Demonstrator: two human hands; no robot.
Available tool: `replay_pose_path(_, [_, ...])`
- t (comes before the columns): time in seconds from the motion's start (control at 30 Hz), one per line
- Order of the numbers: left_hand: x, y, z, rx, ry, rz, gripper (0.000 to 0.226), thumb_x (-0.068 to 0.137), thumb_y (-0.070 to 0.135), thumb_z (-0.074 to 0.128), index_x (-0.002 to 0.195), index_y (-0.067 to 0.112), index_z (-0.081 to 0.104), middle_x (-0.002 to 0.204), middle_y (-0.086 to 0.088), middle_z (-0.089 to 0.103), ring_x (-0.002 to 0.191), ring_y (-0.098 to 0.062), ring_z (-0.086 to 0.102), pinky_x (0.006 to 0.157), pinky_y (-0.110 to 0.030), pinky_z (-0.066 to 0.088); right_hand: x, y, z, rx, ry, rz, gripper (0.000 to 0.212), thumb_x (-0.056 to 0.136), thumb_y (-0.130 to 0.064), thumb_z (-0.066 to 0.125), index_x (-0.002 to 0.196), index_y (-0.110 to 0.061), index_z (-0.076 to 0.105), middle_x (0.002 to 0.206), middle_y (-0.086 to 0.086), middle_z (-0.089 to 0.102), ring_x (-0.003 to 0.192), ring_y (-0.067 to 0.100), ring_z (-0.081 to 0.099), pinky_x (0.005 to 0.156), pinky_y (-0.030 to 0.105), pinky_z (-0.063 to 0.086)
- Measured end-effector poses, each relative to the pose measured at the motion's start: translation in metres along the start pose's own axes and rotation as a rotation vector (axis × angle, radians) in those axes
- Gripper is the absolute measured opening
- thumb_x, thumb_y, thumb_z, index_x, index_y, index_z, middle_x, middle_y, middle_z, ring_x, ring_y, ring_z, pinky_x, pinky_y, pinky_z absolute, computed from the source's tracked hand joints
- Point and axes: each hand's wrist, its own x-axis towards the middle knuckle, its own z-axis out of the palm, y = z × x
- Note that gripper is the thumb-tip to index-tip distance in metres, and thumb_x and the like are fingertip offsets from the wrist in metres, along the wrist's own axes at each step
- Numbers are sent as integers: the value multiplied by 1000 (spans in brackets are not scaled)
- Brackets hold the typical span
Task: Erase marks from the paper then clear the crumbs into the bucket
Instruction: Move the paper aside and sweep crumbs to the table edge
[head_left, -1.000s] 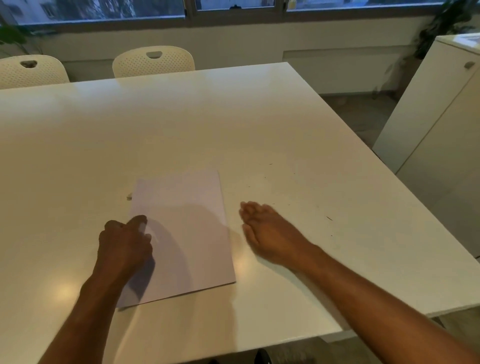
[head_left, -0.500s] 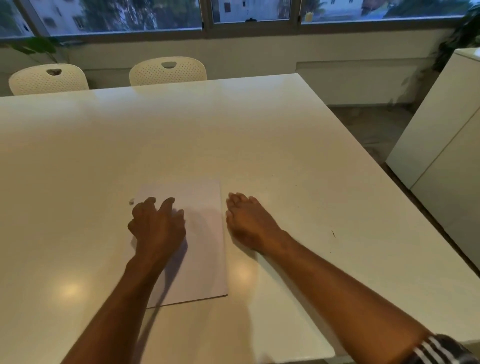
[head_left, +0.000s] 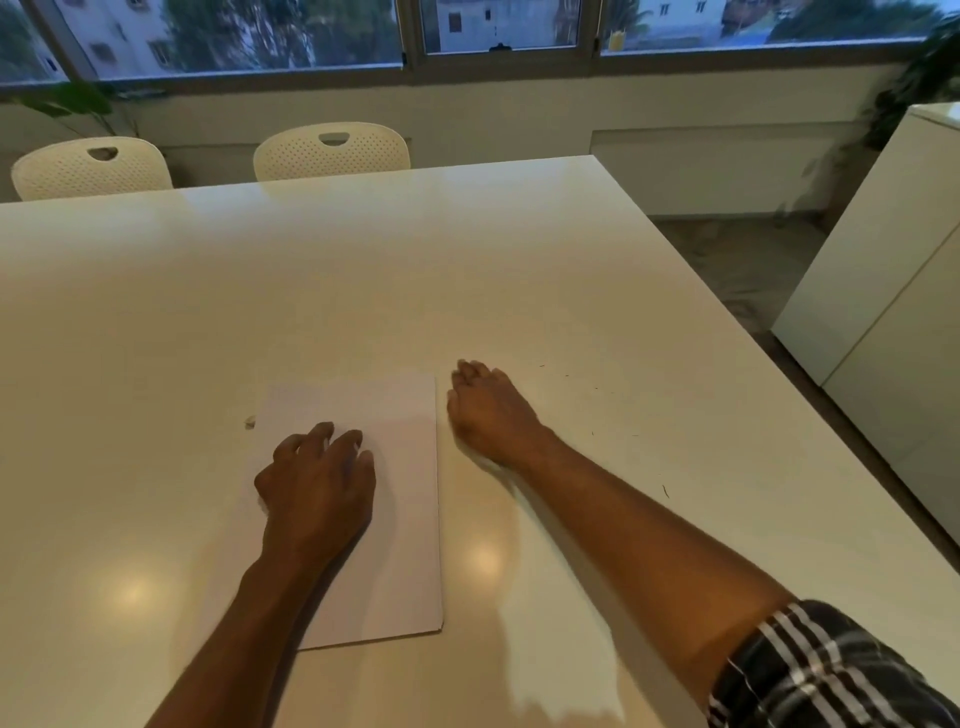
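Paper (head_left: 400, 457) sits on the desk (head_left: 467, 270), near the front edge and a bit left of middle. Left hand (head_left: 317, 483) rests on the paper's left half. Right hand (head_left: 488, 410) is on the desk just right of the paper. A little eraser bit (head_left: 250, 423) lies just off the paper's far left corner. Two chairs (head_left: 331, 150) are behind the desk's far edge, and a cabinet (head_left: 883, 291) stands off to the right.
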Motion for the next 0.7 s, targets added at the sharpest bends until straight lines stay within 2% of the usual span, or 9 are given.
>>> replay_pose_path(0.1, [1,-1,5,53,-46,0,48,96,53,42,135,28,57,148,-6,50,135,-35,40,103,-56,35,-1,45,-1,-155,44,211,46,90,-17,40,132,-2,52,150,18,37,138,30,30,109,44,25])
replay_pose_path(0.2, [3,-2,6,74,-64,-6,50,96,55,40,138,30,53,151,-6,46,138,-34,37,103,-55,34,-22,80,-7,-166,123,615,47,94,-24,36,133,-4,51,146,14,42,135,29,34,108,43,25])
replay_pose_path(0.27, [6,1,4,68,-95,-6,48,98,51,43,143,34,48,153,-7,43,139,-35,34,104,-55,34,-18,67,-7,-182,132,546,46,92,-22,40,132,-3,52,145,16,42,135,32,34,108,43,26])
replay_pose_path(0.33, [9,7,2,50,-98,58,48,98,42,49,146,39,44,154,-8,41,139,-35,34,102,-56,35,-2,32,0,-117,103,286,49,92,-16,42,137,3,45,150,22,35,139,35,28,112,45,22])
replay_pose_path(0.4, [11,13,1,40,-115,154,59,93,25,59,146,43,42,155,-7,39,140,-35,33,101,-57,37,12,1,6,-42,41,140,50,99,-19,31,144,3,32,156,19,24,144,32,20,116,45,16])
replay_pose_path(0.47, [15,18,0,37,-173,224,74,83,11,66,145,43,43,157,-6,37,141,-35,31,102,-56,37,18,-3,3,-28,23,129,51,101,-23,24,147,0,29,158,15,21,145,28,18,117,44,14])
replay_pose_path(0.57, [16,24,1,65,-233,243,82,75,8,66,147,39,42,159,-6,32,143,-34,26,104,-52,35,-2,35,1,-171,33,267,47,92,-19,40,136,-6,49,151,11,35,142,26,24,113,47,19])
replay_pose_path(0.67, [14,25,3,78,-204,243,82,73,7,66,146,36,45,157,-8,36,142,-36,31,100,-52,38,-34,86,-10,-253,89,688,44,92,-23,37,132,-10,54,144,10,44,135,27,33,111,47,24])
replay_pose_path(0.7, [14,25,4,82,-200,248,80,73,6,66,145,35,47,156,-10,38,141,-38,32,99,-53,39,-39,87,-15,-279,70,756,44,92,-23,36,130,-9,55,142,11,46,133,29,35,110,47,26])
